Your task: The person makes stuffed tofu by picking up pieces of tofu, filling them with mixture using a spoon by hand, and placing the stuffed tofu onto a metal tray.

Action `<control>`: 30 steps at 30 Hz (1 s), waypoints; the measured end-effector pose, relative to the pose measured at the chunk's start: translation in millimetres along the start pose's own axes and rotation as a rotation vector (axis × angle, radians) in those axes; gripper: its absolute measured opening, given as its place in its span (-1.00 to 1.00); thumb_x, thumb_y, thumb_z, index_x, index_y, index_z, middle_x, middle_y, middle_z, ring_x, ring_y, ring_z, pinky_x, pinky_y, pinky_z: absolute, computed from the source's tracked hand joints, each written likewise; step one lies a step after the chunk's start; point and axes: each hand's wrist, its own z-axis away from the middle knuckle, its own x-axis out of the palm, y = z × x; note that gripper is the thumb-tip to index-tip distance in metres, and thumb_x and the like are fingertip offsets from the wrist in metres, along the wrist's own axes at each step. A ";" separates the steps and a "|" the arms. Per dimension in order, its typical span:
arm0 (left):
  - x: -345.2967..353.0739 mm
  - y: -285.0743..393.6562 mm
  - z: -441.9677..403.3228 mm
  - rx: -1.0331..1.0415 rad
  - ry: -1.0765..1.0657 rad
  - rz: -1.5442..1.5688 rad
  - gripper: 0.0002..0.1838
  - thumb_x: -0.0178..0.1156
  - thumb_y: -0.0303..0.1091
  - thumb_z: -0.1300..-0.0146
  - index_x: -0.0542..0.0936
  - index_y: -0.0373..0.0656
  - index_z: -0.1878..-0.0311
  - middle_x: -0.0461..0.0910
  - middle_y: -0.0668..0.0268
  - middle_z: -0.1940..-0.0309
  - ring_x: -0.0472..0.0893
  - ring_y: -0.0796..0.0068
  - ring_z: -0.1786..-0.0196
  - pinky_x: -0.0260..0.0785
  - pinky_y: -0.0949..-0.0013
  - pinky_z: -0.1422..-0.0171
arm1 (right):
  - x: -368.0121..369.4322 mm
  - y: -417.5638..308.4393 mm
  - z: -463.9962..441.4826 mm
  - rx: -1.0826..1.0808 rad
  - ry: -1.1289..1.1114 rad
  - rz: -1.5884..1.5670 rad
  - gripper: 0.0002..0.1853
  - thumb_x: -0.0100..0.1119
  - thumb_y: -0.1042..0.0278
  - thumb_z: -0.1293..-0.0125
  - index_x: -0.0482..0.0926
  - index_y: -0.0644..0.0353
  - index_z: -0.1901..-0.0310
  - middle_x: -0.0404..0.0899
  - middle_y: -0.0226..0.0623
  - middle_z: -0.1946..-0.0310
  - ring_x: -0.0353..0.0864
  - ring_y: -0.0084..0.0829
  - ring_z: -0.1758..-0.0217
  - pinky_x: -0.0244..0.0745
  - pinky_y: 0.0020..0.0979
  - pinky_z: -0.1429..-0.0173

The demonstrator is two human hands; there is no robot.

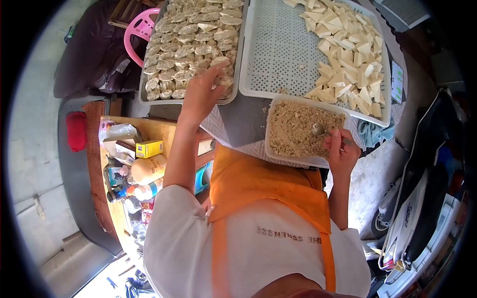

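Observation:
My left hand (202, 94) is over the near right corner of a metal tray (186, 101), its thumb and fingers apart. Its fingertips touch a pale, filling-coated piece (218, 61) at the end of the rows. The tray is packed with rows of similar stuffed pieces (186, 49) that look like tofu. My right hand (343, 150) is closed around the handle of a small spoon (318, 129) at the right side of a white tub (271, 149). The spoon's bowl rests in crumbly brown filling (295, 126).
A white perforated tray (283, 44) carries cut pale tofu wedges (348, 59) along its right side. A teal cloth (373, 133) lies below it. Left are a pink plastic ring (141, 27) and a wooden cabinet (171, 130) crowded with bottles and boxes. A motorbike (412, 213) stands at right.

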 end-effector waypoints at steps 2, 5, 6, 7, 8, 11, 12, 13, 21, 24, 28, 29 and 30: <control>1.7 -2.4 0.4 0.025 -0.078 -0.135 -0.50 0.22 -0.61 0.01 0.56 -0.11 -0.09 0.60 0.13 0.09 0.59 0.18 0.08 0.42 0.29 -0.01 | -0.1 0.3 0.6 0.007 0.001 0.004 -0.82 0.10 0.41 -0.36 0.59 0.37 0.31 0.59 -0.27 0.65 0.61 -0.57 0.62 0.43 -0.58 0.53; 13.8 -15.8 2.5 0.159 0.014 -0.159 -0.56 0.23 -0.60 0.02 0.58 -0.15 -0.02 0.60 0.12 0.08 0.59 0.13 0.09 0.42 0.27 -0.02 | 0.5 5.5 0.9 -0.012 -0.005 0.028 -0.82 0.13 0.40 -0.34 0.59 0.32 0.35 0.57 -0.30 0.68 0.57 -0.61 0.63 0.40 -0.58 0.53; 14.8 -13.7 0.9 0.195 0.057 -0.173 -0.63 0.23 -0.57 -0.02 0.60 -0.18 0.03 0.60 0.13 0.07 0.59 0.14 0.07 0.41 0.26 -0.04 | -1.6 5.9 0.4 -0.023 0.001 0.050 -0.83 0.14 0.39 -0.34 0.59 0.31 0.36 0.56 -0.31 0.68 0.56 -0.62 0.64 0.39 -0.57 0.54; 15.9 -4.1 -2.6 0.117 0.047 -0.102 -0.65 0.23 -0.54 -0.04 0.60 -0.19 0.04 0.60 0.12 0.07 0.58 0.13 0.05 0.40 0.25 -0.06 | -2.0 0.3 -0.5 -0.026 0.021 0.071 -0.83 0.16 0.38 -0.32 0.58 0.27 0.39 0.53 -0.33 0.71 0.51 -0.65 0.66 0.37 -0.56 0.55; 16.4 5.6 -9.2 0.035 0.035 -0.036 -0.67 0.24 -0.51 -0.06 0.60 -0.20 0.05 0.60 0.12 0.08 0.57 0.13 0.03 0.38 0.23 -0.09 | -4.7 -0.2 -0.3 -0.024 0.019 0.097 -0.84 0.16 0.39 -0.32 0.58 0.27 0.39 0.53 -0.33 0.71 0.51 -0.65 0.66 0.37 -0.56 0.55; 27.8 35.3 -41.8 0.324 0.113 -0.088 -0.75 0.24 -0.44 -0.14 0.62 -0.20 0.08 0.62 0.14 0.15 0.60 0.16 0.09 0.42 0.24 -0.02 | -5.5 3.5 -0.1 -0.016 -0.024 0.077 -0.86 0.16 0.42 -0.31 0.58 0.30 0.36 0.56 -0.31 0.69 0.52 -0.66 0.66 0.37 -0.58 0.55; 35.6 46.9 -55.0 0.426 0.150 -0.105 -0.76 0.23 -0.43 -0.15 0.62 -0.20 0.09 0.62 0.14 0.16 0.60 0.16 0.11 0.43 0.25 0.00 | -4.4 2.7 -0.5 -0.009 -0.008 0.054 -0.86 0.15 0.43 -0.31 0.58 0.30 0.35 0.56 -0.31 0.69 0.52 -0.66 0.66 0.36 -0.59 0.55; 47.1 56.7 -69.2 0.469 0.100 -0.028 -0.78 0.21 -0.42 -0.18 0.62 -0.21 0.10 0.62 0.13 0.18 0.60 0.15 0.11 0.42 0.23 0.00 | -2.6 1.4 -0.5 -0.003 0.005 0.028 -0.87 0.15 0.43 -0.31 0.58 0.31 0.35 0.57 -0.32 0.68 0.52 -0.67 0.66 0.36 -0.60 0.55; 170.8 126.3 -138.5 0.595 -0.247 0.027 -0.57 0.25 -0.15 -0.13 0.53 -0.18 -0.01 0.54 0.10 0.18 0.56 0.08 0.14 0.39 0.14 0.04 | -2.1 0.3 1.2 0.012 0.014 0.043 -0.85 0.12 0.44 -0.33 0.57 0.34 0.35 0.56 -0.33 0.68 0.51 -0.66 0.66 0.36 -0.60 0.54; 184.7 130.2 -141.6 0.628 -0.450 -0.078 -0.53 0.26 -0.06 -0.12 0.51 -0.15 -0.01 0.54 0.16 0.13 0.55 0.11 0.09 0.41 0.15 -0.05 | -5.6 -1.2 0.0 -0.018 -0.013 0.106 -0.80 0.06 0.43 -0.38 0.57 0.36 0.36 0.56 -0.35 0.66 0.56 -0.61 0.63 0.41 -0.60 0.52; 176.6 109.5 -140.4 0.603 -0.353 0.096 -0.62 0.27 -0.21 -0.10 0.49 -0.15 0.04 0.55 0.18 0.26 0.56 0.20 0.20 0.43 0.22 0.04 | -1.9 0.0 0.2 -0.036 0.029 0.068 -0.85 0.13 0.45 -0.32 0.56 0.31 0.38 0.51 -0.32 0.71 0.46 -0.57 0.71 0.33 -0.54 0.57; 175.0 101.4 -139.8 0.546 -0.360 0.155 -0.63 0.26 -0.23 -0.10 0.48 -0.14 0.04 0.54 0.19 0.29 0.56 0.25 0.22 0.43 0.25 0.06 | -0.9 0.7 -0.3 -0.046 0.050 0.053 -0.88 0.16 0.47 -0.29 0.56 0.29 0.40 0.48 -0.31 0.74 0.41 -0.55 0.74 0.29 -0.52 0.59; 169.7 98.2 -137.9 0.487 -0.367 0.212 -0.63 0.26 -0.25 -0.10 0.48 -0.12 0.04 0.53 0.21 0.31 0.56 0.29 0.24 0.43 0.29 0.09 | -1.0 1.1 -0.7 -0.048 0.042 0.076 -0.87 0.16 0.46 -0.29 0.56 0.29 0.40 0.49 -0.30 0.74 0.42 -0.53 0.74 0.30 -0.52 0.59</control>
